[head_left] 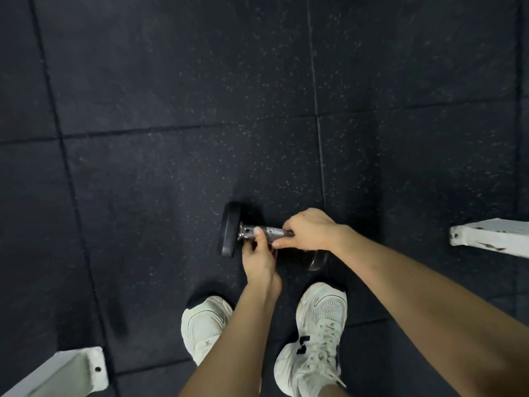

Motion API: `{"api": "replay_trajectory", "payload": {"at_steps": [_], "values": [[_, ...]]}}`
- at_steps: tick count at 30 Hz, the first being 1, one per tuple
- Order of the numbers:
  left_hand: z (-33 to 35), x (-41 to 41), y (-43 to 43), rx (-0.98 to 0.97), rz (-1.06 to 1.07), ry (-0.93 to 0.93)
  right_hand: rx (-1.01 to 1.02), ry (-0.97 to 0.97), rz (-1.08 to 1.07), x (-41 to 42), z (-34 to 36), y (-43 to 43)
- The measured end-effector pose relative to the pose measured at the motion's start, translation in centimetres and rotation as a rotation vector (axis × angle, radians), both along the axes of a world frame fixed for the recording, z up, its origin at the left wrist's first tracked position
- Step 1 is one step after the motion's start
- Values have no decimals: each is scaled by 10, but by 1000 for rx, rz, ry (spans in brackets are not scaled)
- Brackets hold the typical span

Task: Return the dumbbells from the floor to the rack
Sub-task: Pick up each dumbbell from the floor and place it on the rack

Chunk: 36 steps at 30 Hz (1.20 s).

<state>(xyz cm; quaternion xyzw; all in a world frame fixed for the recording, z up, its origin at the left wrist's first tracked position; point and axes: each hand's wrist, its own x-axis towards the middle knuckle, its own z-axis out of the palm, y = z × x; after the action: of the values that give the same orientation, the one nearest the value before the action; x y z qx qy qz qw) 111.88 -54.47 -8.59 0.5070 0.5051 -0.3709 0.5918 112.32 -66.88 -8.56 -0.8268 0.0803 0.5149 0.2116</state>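
A single dumbbell (252, 234) is seen lying on the floor (171, 110), just ahead of the person's feet. Its axis runs roughly left to right. The black round head at its left end is fully visible and stands on edge on the floor. The head at the right end is mostly hidden under the right hand and wrist; only a dark curved edge of it can be made out below the wrist.

The knurled metal handle of the dumbbell is gripped by both hands. The right hand (310, 232) is closed over the right part of the handle from above, with the fingers wrapped round the bar and the thumb pointing left beneath it. The left hand (259, 257) is closed on the left part of the handle from below, near the chrome collar, with the thumb laid across the top of the bar. The two hands are touching or very nearly touching at mid-handle; which of the two cannot be told.

Whether the dumbbell is resting on the floor or just raised cannot be told.

The floor is covered with dark speckled rubber tiles, with seams visible between them. Two white shoes (312, 339) are planted just behind the dumbbell. White painted metal frame pieces (489, 236) are seen at the right edge and at the lower left corner.
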Motion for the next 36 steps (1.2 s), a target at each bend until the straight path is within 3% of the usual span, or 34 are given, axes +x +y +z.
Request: {"api": "replay_trajectory", "payload": {"at_steps": [4,9,26,36], "values": [[26,2,6,32,-122,-38,-2,-8,-118,-14,31,10],[117,9,3,63,-318,-81,13,-12,-293,-29,113,8],[607,39,-121,-110,-764,-481,59,-309,-909,-56,599,-87],[702,63,-260,-191,-1110,-608,-54,-458,-1303,-56,694,-183]]}}
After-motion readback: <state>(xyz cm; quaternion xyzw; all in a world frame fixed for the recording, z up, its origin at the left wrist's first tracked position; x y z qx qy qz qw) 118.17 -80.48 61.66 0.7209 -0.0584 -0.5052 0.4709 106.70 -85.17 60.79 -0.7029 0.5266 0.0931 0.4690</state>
